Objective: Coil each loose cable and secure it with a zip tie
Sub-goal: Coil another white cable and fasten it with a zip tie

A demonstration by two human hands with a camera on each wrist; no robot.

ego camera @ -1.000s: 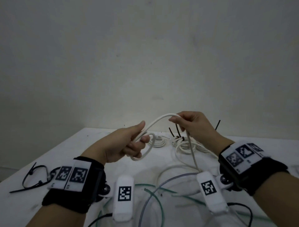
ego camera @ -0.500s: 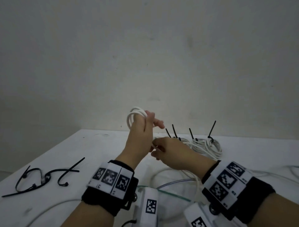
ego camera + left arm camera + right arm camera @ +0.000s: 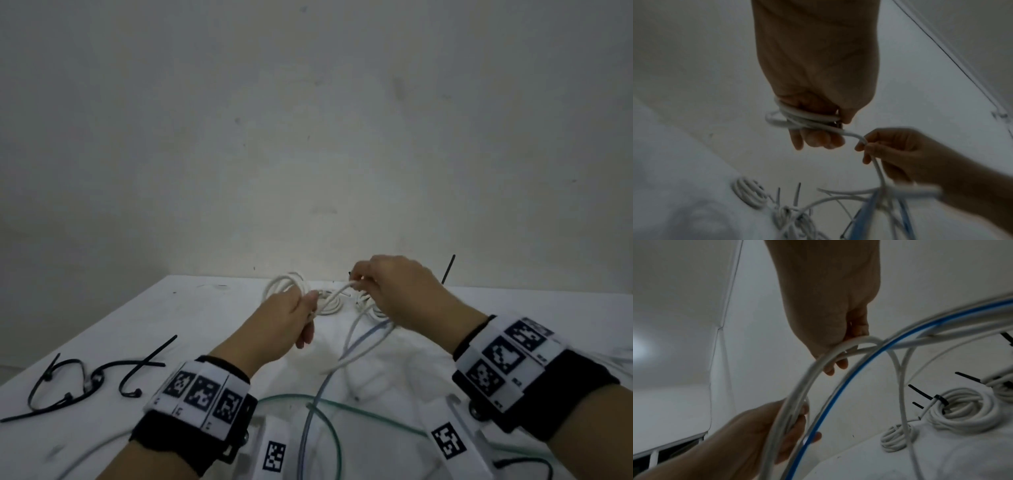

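Mid-task. Left hand (image 3: pixel 818 91) grips white cable (image 3: pixel 803 119) loops above counter (image 3: pixel 212 308); right hand (image 3: pixel 397 291) pinches its free run. Tied coils (image 3: pixel 966 410) done; loose cables, spare ties (image 3: pixel 78 383) remain.

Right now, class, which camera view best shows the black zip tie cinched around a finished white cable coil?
The right wrist view: the black zip tie shows sharply around its white coil. The left wrist view blurs it; in the head view the hands mostly hide it.

Left hand (image 3: pixel 281 325) hides its grip on the white cable (image 3: pixel 334 296).
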